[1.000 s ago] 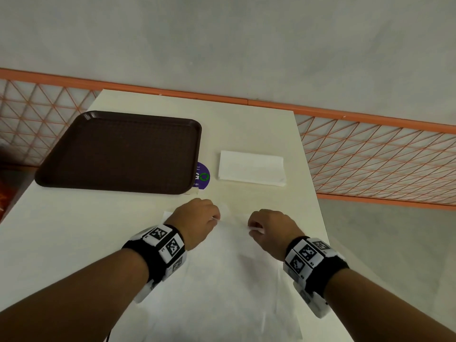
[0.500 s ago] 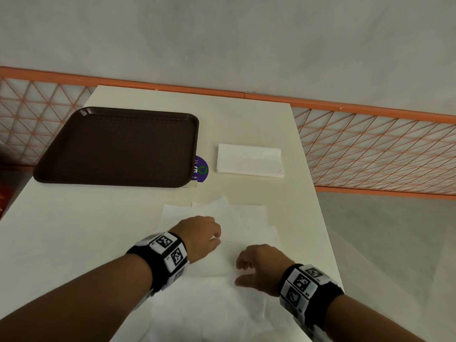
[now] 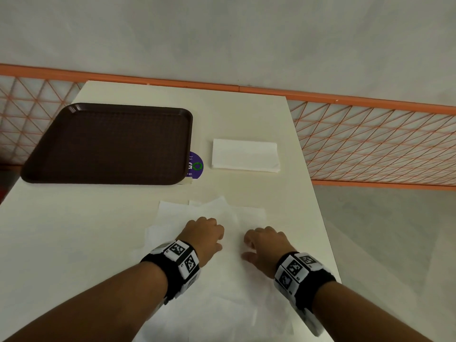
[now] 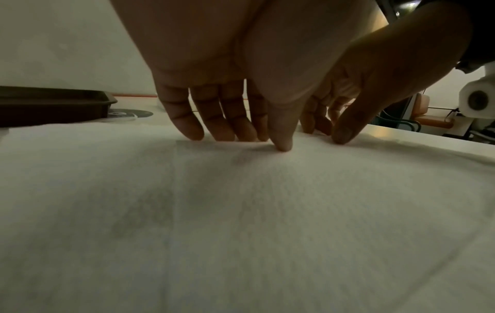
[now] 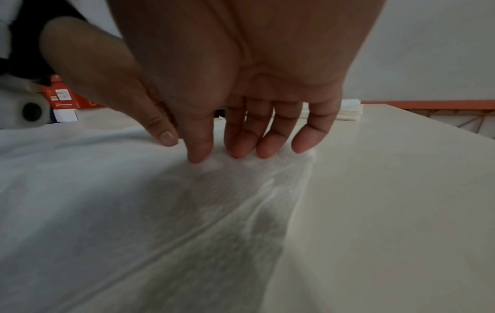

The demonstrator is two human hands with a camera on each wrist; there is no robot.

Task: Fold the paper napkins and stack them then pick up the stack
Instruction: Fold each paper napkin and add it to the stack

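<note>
Several unfolded white paper napkins (image 3: 222, 292) lie overlapping on the cream table (image 3: 74, 243) in front of me. My left hand (image 3: 204, 233) and right hand (image 3: 265, 245) sit side by side on the top sheet. In the left wrist view the left hand (image 4: 254, 137) presses its fingertips and thumb down onto the paper (image 4: 241, 211). The right hand (image 5: 233, 146) does the same near the sheet's right edge (image 5: 294, 190). Neither hand grips the paper. A folded napkin stack (image 3: 245, 159) lies farther back on the table.
A dark brown tray (image 3: 106, 144) sits at the back left, with a round purple sticker (image 3: 196, 165) beside it. An orange lattice railing (image 3: 370, 144) runs behind and to the right. The table's right edge (image 3: 320, 218) is close to my right hand.
Both hands came back toward me from the napkin's far edge, where they held it raised. They now press flat paper, and the far edges of the sheets are uncovered.
</note>
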